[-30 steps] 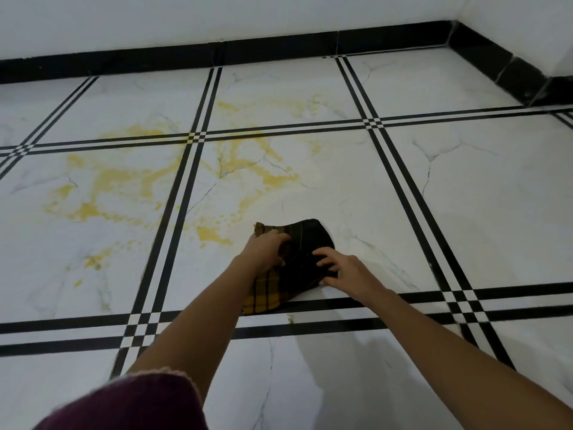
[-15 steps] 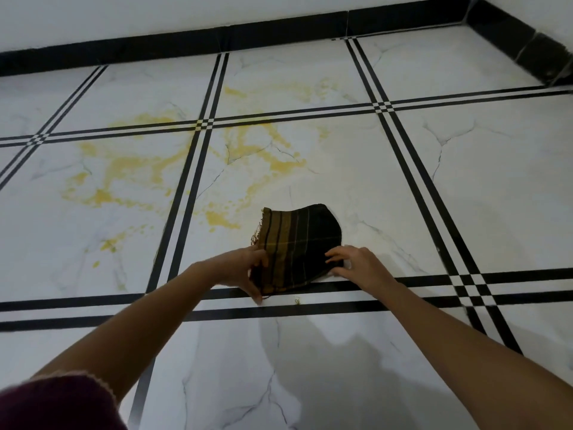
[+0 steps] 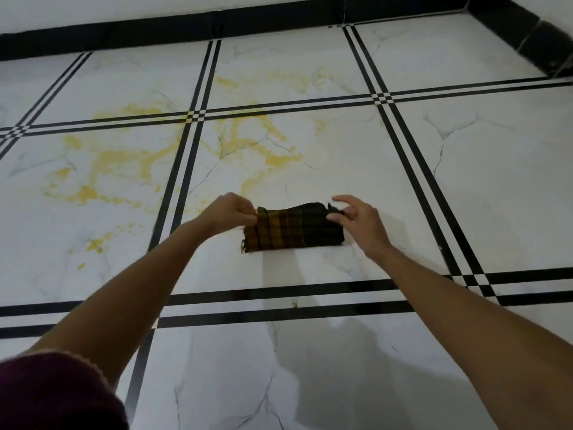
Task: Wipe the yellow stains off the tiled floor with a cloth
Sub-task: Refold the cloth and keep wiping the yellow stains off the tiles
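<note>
We've got the cloth (image 3: pixel 293 228) folded into a flat rectangular pad, lying on the tiled floor (image 3: pixel 356 169) in the centre tile, long side running left-right. Fabric is dark, near black, with an orange-brown plaid band toward its left half and thin lighter check lines across the rest. Frayed threads hang off the lower-left corner. Top edge looks slightly rumpled, with a small dark tuft sticking up at the upper-right corner.

Our left hand (image 3: pixel 228 214) is at the cloth's upper-left corner, grip pinched closed on that edge. Our right hand (image 3: pixel 358 220) is at the upper-right corner; thumb and a finger seem to nip the edge there while the other fingers are spread and raised, though motion blur makes actual contact hard to confirm. Dark red sleeve (image 3: pixel 59 395) shows on our left arm, bottom left of view.

Yellow stains (image 3: pixel 117 162) sit beyond and left of the cloth: a broad blotchy patch on the left tile, streaks on the far part of the centre tile just beyond the cloth, fainter marks on the tile behind, small spots nearer on the left. Cloth lies just near the closest streak, not covering it as far as we can see. The stains cross the black double lines (image 3: pixel 183 169) between tiles.
</note>
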